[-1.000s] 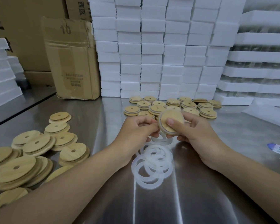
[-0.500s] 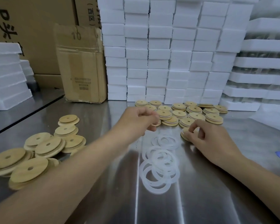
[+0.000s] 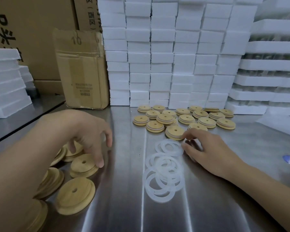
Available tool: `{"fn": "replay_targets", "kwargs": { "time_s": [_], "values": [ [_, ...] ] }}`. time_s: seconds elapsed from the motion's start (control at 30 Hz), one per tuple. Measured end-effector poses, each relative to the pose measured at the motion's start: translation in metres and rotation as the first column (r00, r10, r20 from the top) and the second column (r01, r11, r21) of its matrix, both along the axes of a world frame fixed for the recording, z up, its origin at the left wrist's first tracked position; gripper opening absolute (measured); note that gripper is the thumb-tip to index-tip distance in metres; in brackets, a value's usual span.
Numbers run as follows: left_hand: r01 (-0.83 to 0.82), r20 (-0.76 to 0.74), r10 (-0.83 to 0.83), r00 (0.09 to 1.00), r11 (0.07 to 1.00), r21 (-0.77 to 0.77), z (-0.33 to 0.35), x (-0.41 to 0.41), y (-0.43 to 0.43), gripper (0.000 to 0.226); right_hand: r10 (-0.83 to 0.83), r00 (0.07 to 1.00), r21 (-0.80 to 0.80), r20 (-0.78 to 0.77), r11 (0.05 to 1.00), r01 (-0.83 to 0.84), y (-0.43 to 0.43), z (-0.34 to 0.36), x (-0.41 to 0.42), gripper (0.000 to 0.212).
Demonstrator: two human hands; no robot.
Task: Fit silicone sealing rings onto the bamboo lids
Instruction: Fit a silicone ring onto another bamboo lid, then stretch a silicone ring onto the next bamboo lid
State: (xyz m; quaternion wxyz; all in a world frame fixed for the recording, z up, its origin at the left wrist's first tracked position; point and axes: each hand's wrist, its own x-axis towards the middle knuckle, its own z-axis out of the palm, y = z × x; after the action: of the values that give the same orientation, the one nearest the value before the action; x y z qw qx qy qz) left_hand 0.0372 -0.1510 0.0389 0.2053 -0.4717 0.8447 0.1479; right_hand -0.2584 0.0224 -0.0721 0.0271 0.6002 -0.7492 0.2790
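left hand (image 3: 89, 131) moved to bare bamboo lid (image 3: 84, 166)
loose fingers touch its rim; right hand (image 3: 208, 151), relaxed, released the ringed lid (image 3: 174, 132)

**Even overhead light, soft edges**

Bright, diffuse light falls from above. The brushed steel tabletop (image 3: 124, 206) shows pale streaks of glare and dim reflections. The left hand (image 3: 88, 133) is smeared by motion blur. Stacked white foam blocks (image 3: 161, 64) bow outward toward the frame edges; shadows are faint.

A packing workshop: stacked white foam blocks (image 3: 166, 64), cardboard cartons (image 3: 80, 69), steel worktable (image 3: 120, 198).
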Motion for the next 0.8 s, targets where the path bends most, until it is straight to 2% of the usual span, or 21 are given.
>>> {"fn": "replay_targets", "kwargs": {
  "time_s": [0.17,0.23,0.43,0.57,0.63,0.67,0.73,0.77,0.8],
  "values": [
    [0.059,-0.066,-0.063,0.996,0.996,-0.060,-0.010,-0.009,-0.002,0.041,0.163,0.984,0.057,-0.075,0.986,-0.159,0.002,0.001,0.005,0.032],
    [0.068,-0.076,-0.071,0.995,0.997,-0.042,-0.010,-0.009,-0.002,0.043,0.172,0.983,0.043,-0.065,0.985,-0.169,0.002,0.002,0.004,0.028],
    [0.060,0.057,-0.062,0.996,0.998,0.034,-0.003,-0.003,0.003,0.065,0.194,0.980,-0.006,-0.055,0.981,-0.194,0.003,0.000,0.004,0.018],
    [0.107,0.055,-0.105,0.993,0.994,-0.023,-0.006,-0.004,0.002,0.058,0.215,0.975,-0.030,-0.064,0.976,-0.217,0.004,0.001,0.005,0.014],
    [0.152,-0.034,-0.155,0.987,0.986,-0.068,-0.007,-0.004,-0.001,0.048,0.233,0.970,-0.052,-0.071,0.970,-0.236,0.004,0.001,0.006,0.013],
    [0.173,-0.135,-0.189,0.973,0.977,-0.124,-0.008,-0.006,-0.002,0.041,0.239,0.968,-0.067,-0.072,0.967,-0.244,0.004,0.002,0.006,0.013],
    [0.151,-0.403,-0.246,0.882,0.956,-0.253,-0.011,-0.013,-0.003,0.027,0.247,0.966,-0.102,-0.073,0.962,-0.253,0.004,0.003,0.007,0.012],
    [0.123,-0.483,-0.256,0.837,0.949,-0.290,-0.011,-0.017,-0.004,0.025,0.249,0.966,-0.116,-0.072,0.960,-0.256,0.005,0.003,0.007,0.012],
    [0.125,-0.494,-0.264,0.828,0.947,-0.297,-0.010,-0.020,-0.003,0.028,0.250,0.966,-0.123,-0.070,0.958,-0.257,0.005,0.003,0.007,0.012]
  ]
}}
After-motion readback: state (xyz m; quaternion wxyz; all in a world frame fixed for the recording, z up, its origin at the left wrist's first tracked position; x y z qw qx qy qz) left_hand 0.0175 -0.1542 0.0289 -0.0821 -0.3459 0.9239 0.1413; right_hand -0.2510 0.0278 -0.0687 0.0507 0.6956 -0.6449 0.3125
